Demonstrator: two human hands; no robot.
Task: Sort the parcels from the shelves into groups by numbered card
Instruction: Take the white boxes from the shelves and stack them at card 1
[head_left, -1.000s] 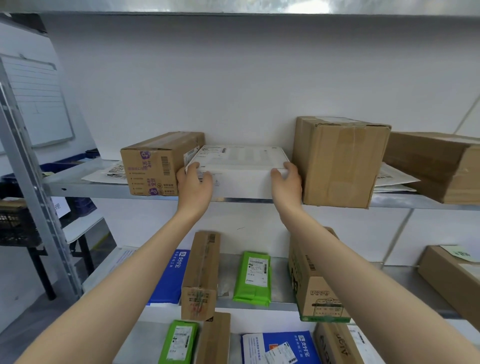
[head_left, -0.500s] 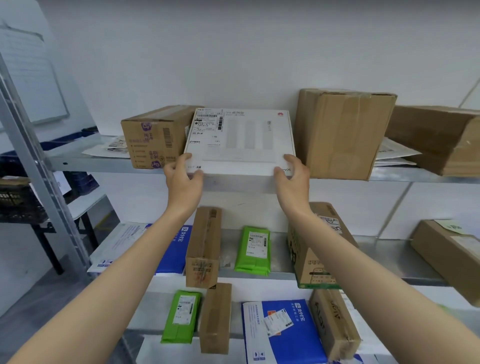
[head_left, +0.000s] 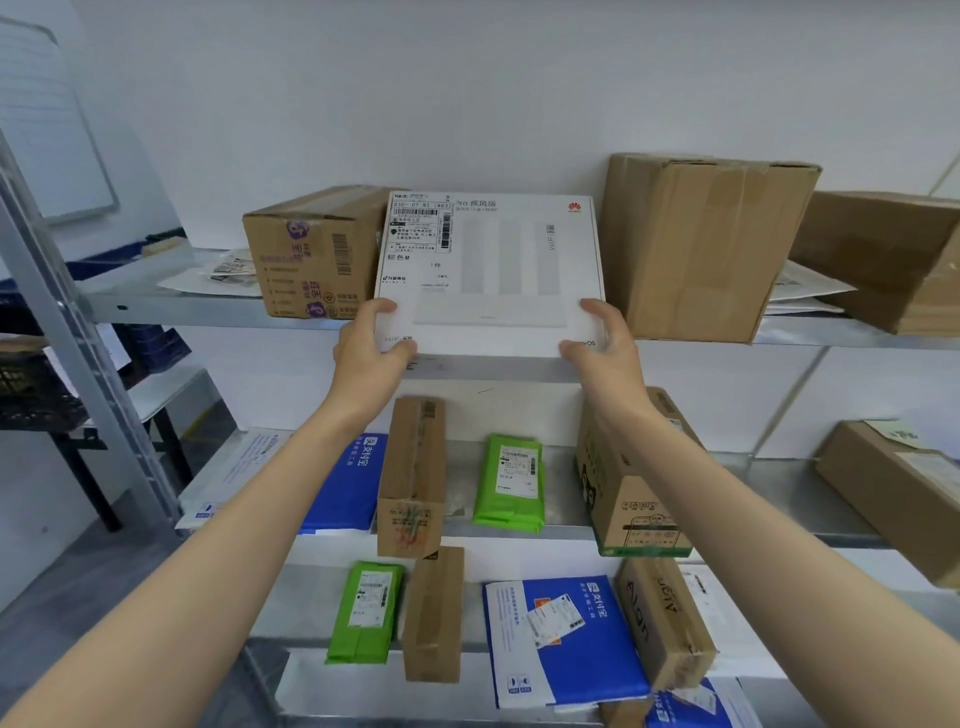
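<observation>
White Huawei router box (head_left: 493, 270), lying flat on the top shelf (head_left: 156, 306) a second ago, now tilts up with its shipping label facing the camera, between the small carton (head_left: 311, 249) and the tall carton (head_left: 706, 244). The left hand (head_left: 366, 353) and right hand (head_left: 602, 348) each grip a lower corner. It is probably coming off the shelf for sorting.

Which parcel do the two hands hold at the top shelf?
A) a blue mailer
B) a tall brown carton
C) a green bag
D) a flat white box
D: the left hand and the right hand grip the near corners of the flat white box.
</observation>
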